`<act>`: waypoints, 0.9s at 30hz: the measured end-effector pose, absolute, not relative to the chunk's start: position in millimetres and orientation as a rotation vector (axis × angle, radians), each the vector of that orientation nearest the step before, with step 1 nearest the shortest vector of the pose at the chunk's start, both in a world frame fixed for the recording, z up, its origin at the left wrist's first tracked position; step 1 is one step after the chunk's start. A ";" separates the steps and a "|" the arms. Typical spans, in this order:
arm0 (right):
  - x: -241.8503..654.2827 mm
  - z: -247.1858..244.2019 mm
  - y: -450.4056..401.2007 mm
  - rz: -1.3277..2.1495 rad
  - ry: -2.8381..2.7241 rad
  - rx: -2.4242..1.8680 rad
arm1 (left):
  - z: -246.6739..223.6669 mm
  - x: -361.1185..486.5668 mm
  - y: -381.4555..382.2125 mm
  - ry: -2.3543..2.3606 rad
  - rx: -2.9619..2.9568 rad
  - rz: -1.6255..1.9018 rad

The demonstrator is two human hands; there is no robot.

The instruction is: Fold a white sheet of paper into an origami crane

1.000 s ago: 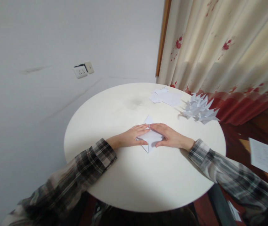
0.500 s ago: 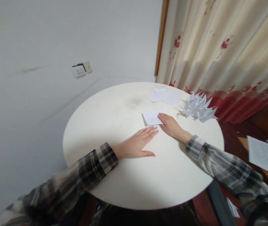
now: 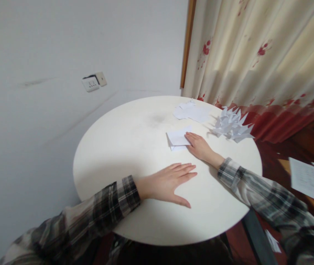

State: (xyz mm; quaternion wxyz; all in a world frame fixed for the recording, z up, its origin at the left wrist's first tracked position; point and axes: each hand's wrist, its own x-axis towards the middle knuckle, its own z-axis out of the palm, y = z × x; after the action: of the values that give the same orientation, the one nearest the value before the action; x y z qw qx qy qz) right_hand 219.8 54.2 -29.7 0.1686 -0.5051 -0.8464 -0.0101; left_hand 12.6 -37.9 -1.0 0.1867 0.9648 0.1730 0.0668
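Note:
A folded sheet of white paper (image 3: 177, 137) lies on the round white table (image 3: 113, 147), its layers slightly apart along the left and front edges. My right hand (image 3: 200, 146) rests flat on the right end of this paper, fingers stretched out together; its thumb is mostly hidden. Nearer to me, my left hand (image 3: 169, 183) is over the tabletop, palm down, with its fingers straight and the thumb spread away. Nothing is in the left hand, and a gap separates it from the paper.
Several folded white paper cranes (image 3: 232, 125) cluster at the table's right edge. Flat white paper pieces (image 3: 192, 111) lie toward the back. Beyond are a wall with a socket (image 3: 91, 84) and a flowered curtain (image 3: 256, 55). Written sheets (image 3: 310, 180) lie on a lower surface at right.
My left hand has moved from the paper's front edge toward me and slightly right, its thumb spreading. The paper's front edge is now uncovered. My right hand stays on the paper.

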 end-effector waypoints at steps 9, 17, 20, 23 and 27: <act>228.1 -37.2 39.3 -0.053 -2.268 -1.613 | -31.1 -11.9 13.6 1.110 2.753 0.262; 229.4 -41.8 33.0 -0.107 -2.269 -1.612 | -36.4 -83.4 94.1 2.088 2.345 0.478; 231.2 -44.3 35.8 -0.093 -2.262 -1.561 | -33.8 -98.1 104.5 2.256 2.322 0.767; 231.2 -45.5 37.1 -0.040 -2.267 -1.508 | -31.3 -96.4 101.7 2.173 2.390 0.901; 229.1 -43.4 36.4 0.047 -2.297 -1.366 | -26.4 -80.6 90.5 1.936 2.583 1.046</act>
State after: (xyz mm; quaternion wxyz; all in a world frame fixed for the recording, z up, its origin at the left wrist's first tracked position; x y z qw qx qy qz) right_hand 229.1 36.4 -43.4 0.2323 -0.4970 -0.8359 0.0171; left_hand -80.6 90.5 -26.4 -0.1255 0.7552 0.5661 0.3057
